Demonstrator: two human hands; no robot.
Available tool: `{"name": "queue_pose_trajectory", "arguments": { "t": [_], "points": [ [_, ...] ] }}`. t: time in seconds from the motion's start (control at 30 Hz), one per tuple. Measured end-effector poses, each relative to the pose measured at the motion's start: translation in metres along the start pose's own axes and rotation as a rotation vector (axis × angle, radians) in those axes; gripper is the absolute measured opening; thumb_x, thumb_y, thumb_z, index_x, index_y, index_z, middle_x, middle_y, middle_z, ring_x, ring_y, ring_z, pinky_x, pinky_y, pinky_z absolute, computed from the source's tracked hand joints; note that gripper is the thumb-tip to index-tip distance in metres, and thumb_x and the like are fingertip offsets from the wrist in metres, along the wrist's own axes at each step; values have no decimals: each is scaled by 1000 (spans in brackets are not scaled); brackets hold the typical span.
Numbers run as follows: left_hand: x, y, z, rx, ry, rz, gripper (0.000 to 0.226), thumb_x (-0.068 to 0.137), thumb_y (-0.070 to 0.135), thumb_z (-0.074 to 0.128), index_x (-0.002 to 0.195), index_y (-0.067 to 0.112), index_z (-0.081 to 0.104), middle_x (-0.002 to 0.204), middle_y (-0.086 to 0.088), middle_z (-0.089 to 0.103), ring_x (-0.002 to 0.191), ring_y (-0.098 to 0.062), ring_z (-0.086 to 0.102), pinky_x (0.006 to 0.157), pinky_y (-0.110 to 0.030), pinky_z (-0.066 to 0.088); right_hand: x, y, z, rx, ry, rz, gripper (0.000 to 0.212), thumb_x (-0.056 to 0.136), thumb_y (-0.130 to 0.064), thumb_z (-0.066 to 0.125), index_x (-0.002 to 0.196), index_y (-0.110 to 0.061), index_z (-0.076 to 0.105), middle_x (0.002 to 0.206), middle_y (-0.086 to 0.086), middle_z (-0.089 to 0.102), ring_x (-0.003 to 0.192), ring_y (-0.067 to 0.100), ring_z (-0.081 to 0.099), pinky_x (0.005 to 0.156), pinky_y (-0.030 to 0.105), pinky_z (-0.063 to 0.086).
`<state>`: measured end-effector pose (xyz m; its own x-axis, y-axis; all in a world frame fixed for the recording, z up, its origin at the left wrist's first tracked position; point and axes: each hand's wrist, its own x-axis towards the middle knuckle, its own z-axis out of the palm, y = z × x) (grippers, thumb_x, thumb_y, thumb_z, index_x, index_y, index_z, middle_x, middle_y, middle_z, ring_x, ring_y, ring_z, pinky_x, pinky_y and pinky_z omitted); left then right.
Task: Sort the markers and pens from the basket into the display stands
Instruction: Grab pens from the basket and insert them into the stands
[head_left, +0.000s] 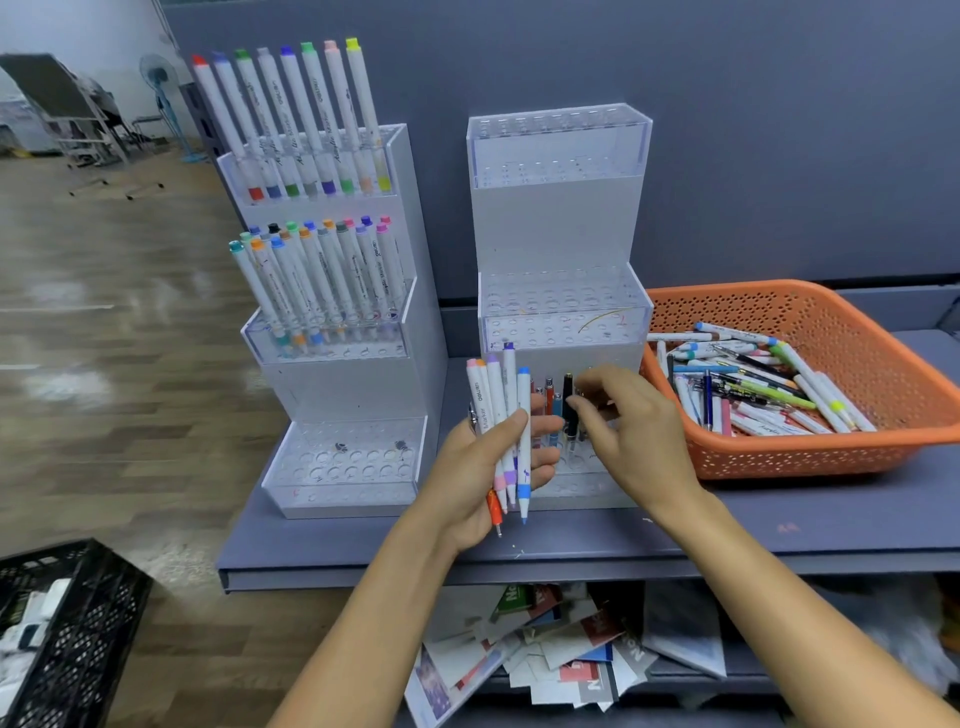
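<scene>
My left hand (480, 467) grips a bundle of markers and pens (501, 405), white barrels with coloured caps pointing up, in front of the right display stand (558, 218). My right hand (631, 431) hovers at that stand's bottom tier, fingertips pinching a black pen (570, 402) that stands among a few other pens there. The left display stand (332, 322) carries rows of markers in its top and middle tiers; its bottom tier shows open holes. The orange basket (810, 457) at the right holds several loose markers and pens (753, 384).
Both stands and the basket sit on a grey shelf (727, 525) against a grey wall. Loose papers (545, 649) lie on the shelf below. A black crate (57, 623) stands on the wooden floor at the lower left.
</scene>
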<state>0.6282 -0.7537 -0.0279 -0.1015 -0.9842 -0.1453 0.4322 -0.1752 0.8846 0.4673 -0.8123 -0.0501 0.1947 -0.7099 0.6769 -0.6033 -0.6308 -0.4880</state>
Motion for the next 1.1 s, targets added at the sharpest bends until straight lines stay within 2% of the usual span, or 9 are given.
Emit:
{"name": "queue_pose_trajectory", "arguments": {
  "t": [0.13,0.27,0.4,0.57,0.67,0.73,0.8,1.0,1.1],
  "points": [
    [1,0,0,42,-9,1,22,97,15,49,115,10,60,103,-9,73,64,-13,65,58,-22,55,7,-14,-10,49,75,50,13,87,-12,61,98,-7,64,90,2,64,76,11,56,70,9,41],
    [2,-1,2,127,-7,18,22,96,13,51,116,6,57,96,-10,74,60,-10,61,55,-21,51,14,-33,-21,211,33,137,17,88,-16,60,103,-12,65,87,-4,66,78,5,59,68,11,45],
    [1,-1,10,246,-31,43,9,97,8,49,94,11,58,73,-4,57,54,-9,52,53,-20,45,18,-51,-29,181,-1,27,8,82,-11,65,89,-14,67,75,-6,62,69,1,55,63,8,40],
    [-1,-1,25,519,-15,136,14,92,0,48,99,11,51,58,12,57,45,-2,46,42,-14,36,19,-70,-29,140,-232,68,11,78,-25,72,85,-19,67,73,-8,66,75,5,58,69,17,44],
    [2,-6,28,510,67,236,29,83,6,64,108,16,53,94,9,69,80,1,65,66,-18,52,22,-72,-29,103,-250,168,23,73,-26,77,82,-23,57,63,-10,59,66,2,55,63,14,40],
    [4,-7,29,541,150,286,31,79,13,68,104,24,53,102,7,69,95,-4,66,80,-28,56,24,-72,-30,119,-243,220,30,72,-27,79,84,-17,52,65,-11,57,62,3,54,60,13,40],
    [4,-6,29,570,170,294,32,81,12,68,103,28,51,99,11,68,90,1,66,78,-25,55,25,-71,-32,177,-228,278,32,72,-25,80,83,-15,52,69,-9,59,63,7,56,60,16,44],
    [3,4,31,505,34,179,30,83,-7,56,100,17,50,65,4,52,48,-2,45,47,-18,38,25,-64,-31,342,-221,420,29,71,-16,81,75,-24,53,66,-9,60,52,0,53,60,19,49],
    [4,7,33,346,34,120,15,92,-2,50,92,13,51,63,-1,49,46,-8,44,44,-20,37,24,-64,-31,243,-153,320,19,77,-14,74,78,-24,58,78,-11,60,68,0,58,66,11,44]
  ]
}}
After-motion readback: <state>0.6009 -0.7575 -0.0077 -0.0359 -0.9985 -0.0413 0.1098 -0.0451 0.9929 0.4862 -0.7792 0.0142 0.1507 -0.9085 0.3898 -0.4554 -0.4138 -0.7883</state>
